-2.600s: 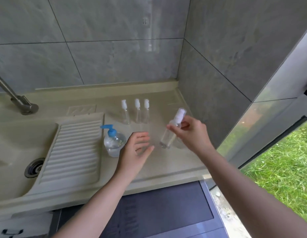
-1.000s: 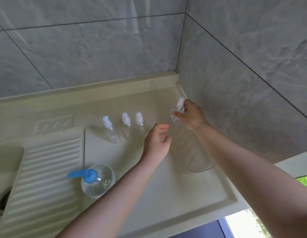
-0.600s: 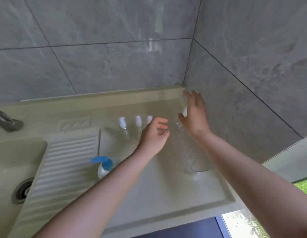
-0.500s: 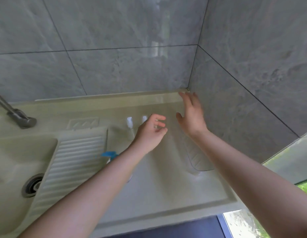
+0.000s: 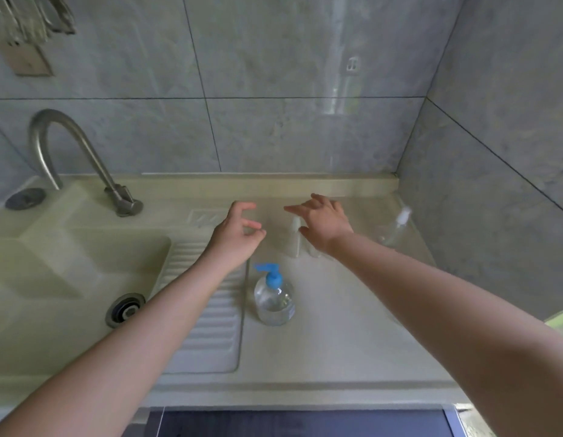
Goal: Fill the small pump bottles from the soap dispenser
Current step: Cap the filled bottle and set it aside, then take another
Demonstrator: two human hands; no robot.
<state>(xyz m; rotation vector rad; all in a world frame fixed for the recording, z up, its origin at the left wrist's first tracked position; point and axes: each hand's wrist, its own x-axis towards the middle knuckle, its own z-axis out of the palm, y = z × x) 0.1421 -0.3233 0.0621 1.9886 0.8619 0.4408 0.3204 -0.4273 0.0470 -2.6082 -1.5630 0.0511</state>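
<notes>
Both hands out over the beige table, neither holding anything. Left hand (image 5: 234,234): fingers loosely curled, thumb and forefinger apart, hovering above the far end of the ribbed washboard (image 5: 210,313). Right hand (image 5: 324,220): fingers spread and relaxed, palm down, reaching toward the back ledge, just over a small pump bottle (image 5: 293,238) that stands upright near its thumb (blurred, contact cannot be told; more bottles may be hidden under the hand). Another small pump bottle (image 5: 396,228) with a white top sits tilted, well apart to the right near the side wall. Soap dispenser (image 5: 273,298), clear with a blue pump, stands upright on the table just beside the washboard's right edge, nearer the person than both hands and between the forearms. Sink basin (image 5: 78,269) with drain (image 5: 125,310) at left; curved metal faucet (image 5: 72,152) behind it. Grey tile walls behind and right.
</notes>
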